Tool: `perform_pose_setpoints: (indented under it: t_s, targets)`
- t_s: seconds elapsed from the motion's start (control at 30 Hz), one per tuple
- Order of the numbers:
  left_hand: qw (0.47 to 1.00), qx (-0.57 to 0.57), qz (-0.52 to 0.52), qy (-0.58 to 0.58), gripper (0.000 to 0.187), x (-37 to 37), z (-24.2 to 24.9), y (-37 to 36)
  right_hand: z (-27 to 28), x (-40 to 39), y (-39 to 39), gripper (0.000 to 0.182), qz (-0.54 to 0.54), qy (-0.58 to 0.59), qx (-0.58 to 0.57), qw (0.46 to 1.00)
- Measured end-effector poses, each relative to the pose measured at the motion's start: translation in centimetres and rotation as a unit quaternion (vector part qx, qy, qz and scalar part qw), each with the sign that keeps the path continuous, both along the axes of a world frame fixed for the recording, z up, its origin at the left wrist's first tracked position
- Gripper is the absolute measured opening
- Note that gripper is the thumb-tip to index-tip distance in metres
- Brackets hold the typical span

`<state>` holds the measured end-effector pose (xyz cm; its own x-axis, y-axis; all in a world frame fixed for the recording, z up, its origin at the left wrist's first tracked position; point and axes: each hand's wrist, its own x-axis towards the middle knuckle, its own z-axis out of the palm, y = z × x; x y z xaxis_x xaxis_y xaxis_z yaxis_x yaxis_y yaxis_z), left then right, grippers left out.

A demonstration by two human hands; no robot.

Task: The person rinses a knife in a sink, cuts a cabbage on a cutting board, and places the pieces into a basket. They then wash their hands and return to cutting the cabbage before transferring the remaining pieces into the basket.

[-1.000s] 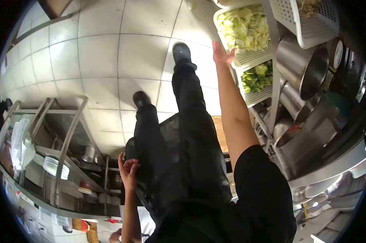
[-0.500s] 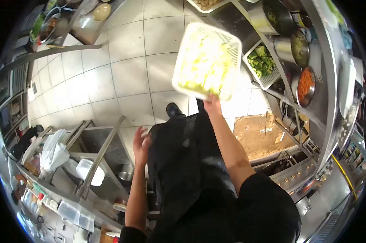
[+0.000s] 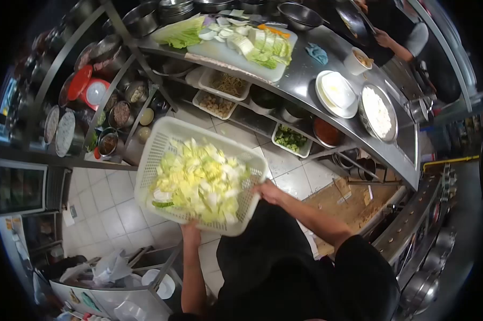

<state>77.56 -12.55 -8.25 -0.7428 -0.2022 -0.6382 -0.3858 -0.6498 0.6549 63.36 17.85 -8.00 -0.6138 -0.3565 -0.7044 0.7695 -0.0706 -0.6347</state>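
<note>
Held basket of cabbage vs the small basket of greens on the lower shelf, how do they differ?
The held basket is in the air, gripped by the left hand and right hand; the small basket sits on the lower shelf. The held basket looks larger and holds pale yellow-green cut cabbage; the small basket holds darker greens. Both are white and perforated.

White latticed basket (image 3: pixel 161 147) holds pale green-yellow cabbage (image 3: pixel 198 182); floor tiles (image 3: pixel 113 214) white.

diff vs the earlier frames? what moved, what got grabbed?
The basket of cut cabbage came off the rack and now sits in front of the chest. The left hand, free before, now grips its near rim; the right hand holds the right edge. The view swung to the steel counter. Cabbage still in the basket.
</note>
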Motion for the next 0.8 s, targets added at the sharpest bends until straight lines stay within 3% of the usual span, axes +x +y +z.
perform_pose_setpoints:
  t_s: [0.13, 0.17, 0.2, 0.23, 0.27, 0.3, 0.33, 0.37, 0.43, 0.57, 0.63, 0.67, 0.8]
  targets:
    - [0.998, 0.053, 0.017, -0.015, 0.036, -6.5, 0.3, -1.1, 7.6, -7.9, 1.9, 0.04, 0.16, 0.109, 0.063, 0.979]
    - [0.999, 0.047, 0.011, -0.019, 0.036, -7.1, -1.6, -1.8, 8.7, -10.7, 4.1, 0.035, 0.212, 0.13, 0.083, 0.965]
    - [0.992, -0.063, -0.092, 0.05, 0.038, -7.7, -5.2, -3.0, 6.7, -13.3, 6.5, 0.024, 0.11, 0.315, 0.086, 0.939]
    - [0.959, -0.171, -0.193, 0.117, 0.04, -8.6, -7.0, -3.6, 9.7, -16.8, 7.4, 0.025, 0.071, 0.405, 0.261, 0.873]
    - [0.958, -0.175, -0.197, 0.111, 0.04, -9.9, -6.9, -3.3, 11.6, -19.7, 8.1, 0.027, -0.081, 0.386, 0.19, 0.899]
    - [0.989, -0.074, -0.121, 0.047, 0.043, -11.9, -6.5, -2.2, 12.5, -23.6, 9.3, 0.031, -0.125, 0.371, 0.246, 0.887]
    - [0.999, 0.03, -0.039, -0.018, 0.045, -14.3, -5.8, -0.6, 11.9, -28.0, 10.5, 0.033, -0.149, 0.47, 0.331, 0.805]
    - [0.999, 0.029, -0.034, -0.023, 0.045, -16.9, -4.0, 1.4, 11.3, -32.3, 11.6, 0.036, -0.165, 0.56, 0.407, 0.703]
    - [0.999, 0.043, -0.002, -0.031, 0.045, -21.7, 0.3, 4.6, 11.7, -38.8, 11.8, 0.04, -0.18, 0.571, 0.448, 0.664]
    - [0.997, 0.019, -0.032, -0.063, 0.051, -29.0, -1.0, 6.3, 10.1, -45.8, 10.2, 0.046, -0.158, 0.574, 0.476, 0.647]
    - [0.997, 0.004, -0.034, -0.066, 0.054, -32.0, -1.8, 6.8, 9.8, -45.7, 9.2, 0.051, -0.131, 0.559, 0.55, 0.606]
    - [0.997, 0.009, -0.03, -0.075, 0.054, -33.1, -1.9, 7.1, 10.0, -45.0, 9.0, 0.054, -0.114, 0.541, 0.527, 0.646]
    - [0.994, 0.019, -0.083, -0.064, 0.054, -36.2, 1.0, 6.9, 9.8, -40.6, 5.7, 0.057, -0.12, 0.535, 0.521, 0.654]
